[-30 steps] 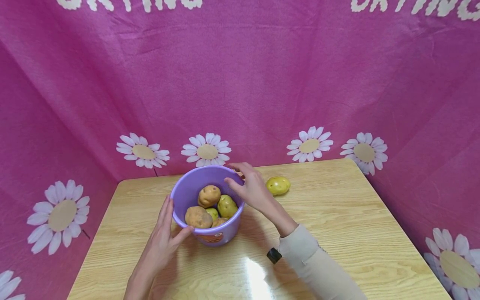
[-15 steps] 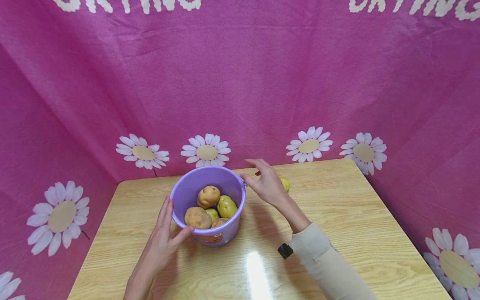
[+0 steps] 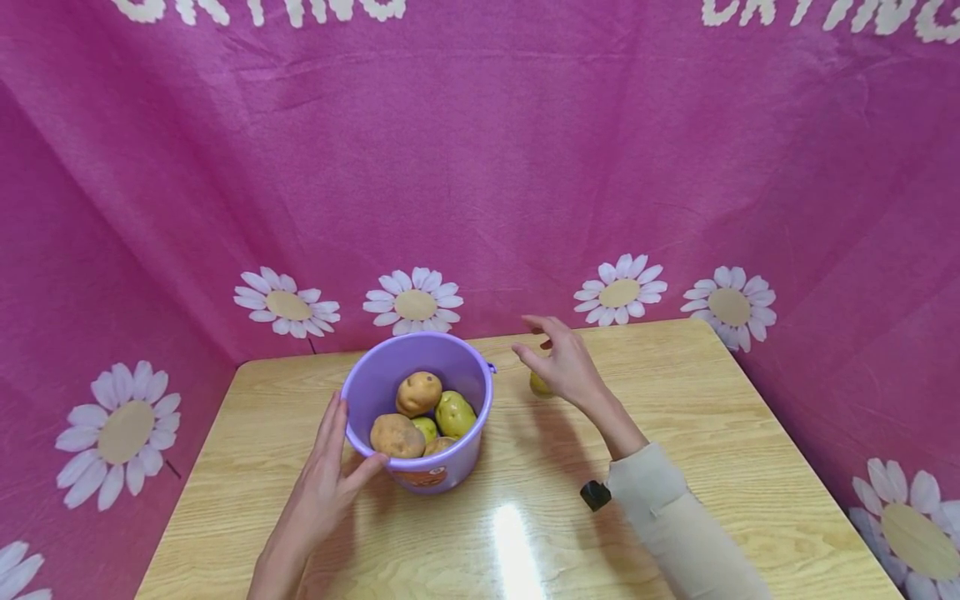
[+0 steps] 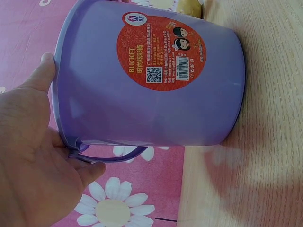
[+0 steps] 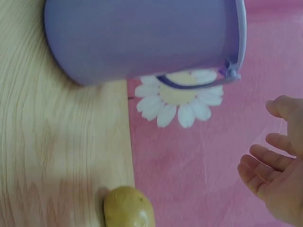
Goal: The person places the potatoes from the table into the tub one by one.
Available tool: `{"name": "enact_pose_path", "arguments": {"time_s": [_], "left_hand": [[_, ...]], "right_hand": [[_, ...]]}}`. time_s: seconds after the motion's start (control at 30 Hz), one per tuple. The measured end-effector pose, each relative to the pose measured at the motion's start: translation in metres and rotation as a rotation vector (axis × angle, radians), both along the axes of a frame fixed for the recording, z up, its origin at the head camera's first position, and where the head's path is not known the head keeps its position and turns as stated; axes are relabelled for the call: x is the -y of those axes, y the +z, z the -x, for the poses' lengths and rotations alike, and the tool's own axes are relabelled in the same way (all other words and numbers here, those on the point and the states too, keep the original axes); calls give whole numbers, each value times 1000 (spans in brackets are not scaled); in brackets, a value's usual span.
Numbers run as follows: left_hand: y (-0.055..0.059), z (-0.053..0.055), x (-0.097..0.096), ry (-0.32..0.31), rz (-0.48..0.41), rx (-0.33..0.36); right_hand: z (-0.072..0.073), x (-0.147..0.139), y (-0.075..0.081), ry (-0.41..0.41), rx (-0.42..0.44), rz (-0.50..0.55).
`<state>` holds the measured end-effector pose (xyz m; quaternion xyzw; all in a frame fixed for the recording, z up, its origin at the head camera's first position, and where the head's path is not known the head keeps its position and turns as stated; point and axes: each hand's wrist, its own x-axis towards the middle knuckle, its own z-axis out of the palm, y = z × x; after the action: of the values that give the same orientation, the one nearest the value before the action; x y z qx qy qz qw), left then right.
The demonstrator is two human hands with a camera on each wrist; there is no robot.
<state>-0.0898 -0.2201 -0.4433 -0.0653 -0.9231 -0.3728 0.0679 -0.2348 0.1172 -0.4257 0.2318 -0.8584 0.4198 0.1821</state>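
A purple bucket (image 3: 471, 454) stands on the table with several brown and yellow-green potatoes (image 3: 396, 436) inside. My left hand (image 3: 318, 487) rests against the bucket's near-left rim, thumb and fingers spread. In the left wrist view, the left thumb's tip touches the rim and the fingers lie by the handle's hinge. My right hand (image 3: 572, 367) is in the air to the right of the bucket, thumb and fingers apart, holding nothing. Below it a yellow-green potato (image 5: 128, 208) lies on the table, partly hidden by the hand in the head view.
The light wood table (image 3: 697, 467) backs onto a pink cloth (image 3: 510, 167) printed with white daisies. The bucket's handle (image 4: 113, 155) hangs down behind its side. A small black device (image 3: 596, 496) sits at the right sleeve.
My right hand has moved away from the bucket's far-right rim to the right, over the loose potato, which it now partly covers. My left hand and the bucket have stayed in place.
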Motion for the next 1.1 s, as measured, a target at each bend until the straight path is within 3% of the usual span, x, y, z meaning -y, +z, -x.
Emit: {"name": "enact_pose_path", "arguments": {"time_s": [0.63, 1.1], "left_hand": [[-2, 0, 1, 2, 19, -24], [-2, -1, -1, 12, 23, -29]], "right_hand": [[14, -54, -20, -57, 85, -70], [22, -79, -35, -71, 88, -66]]}}
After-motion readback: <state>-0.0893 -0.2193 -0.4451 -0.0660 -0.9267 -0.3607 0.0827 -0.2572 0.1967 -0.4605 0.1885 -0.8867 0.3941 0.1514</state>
